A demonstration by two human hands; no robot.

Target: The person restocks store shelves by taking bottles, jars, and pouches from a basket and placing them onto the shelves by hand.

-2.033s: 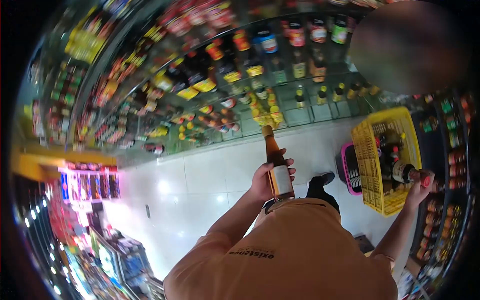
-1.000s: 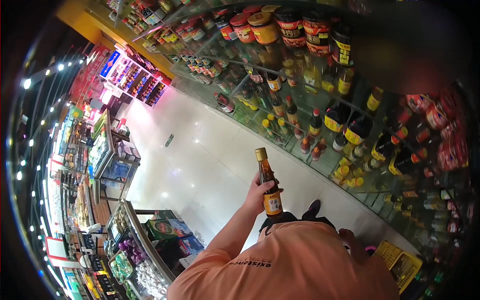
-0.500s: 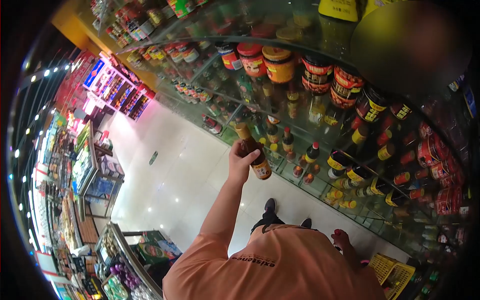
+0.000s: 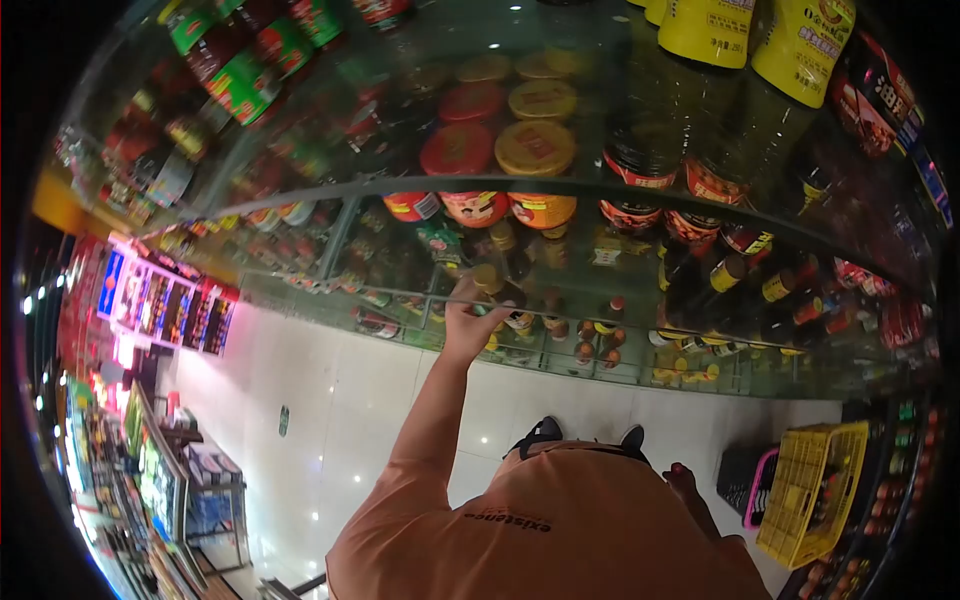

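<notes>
My left hand [image 4: 472, 312] reaches forward to the glass shelving, with its fingers closed around a dark sauce bottle with a gold cap [image 4: 487, 277]. The bottle is at a lower shelf, tilted in view; my fingers and the shelf edge hide part of it. Other sauce bottles [image 4: 553, 312] stand close to its right, and tubs with orange lids [image 4: 536, 148] sit on the shelf above. Low beside my body is my right hand [image 4: 682, 478], dim and small, fingers curled; a reddish spot shows at it, too small to name.
A glass shelf edge [image 4: 400, 186] runs across above my left hand. Yellow bottles [image 4: 705, 30] stand on the top shelf. On the floor at right are a yellow basket [image 4: 800, 530] and a black basket with a pink handle [image 4: 740, 478]. Produce stands [image 4: 165, 470] are at left.
My left hand has carried the bottle from over the floor to the lower shelf. The view has turned and moved closer to the shelving. My right hand stays low at my side.
</notes>
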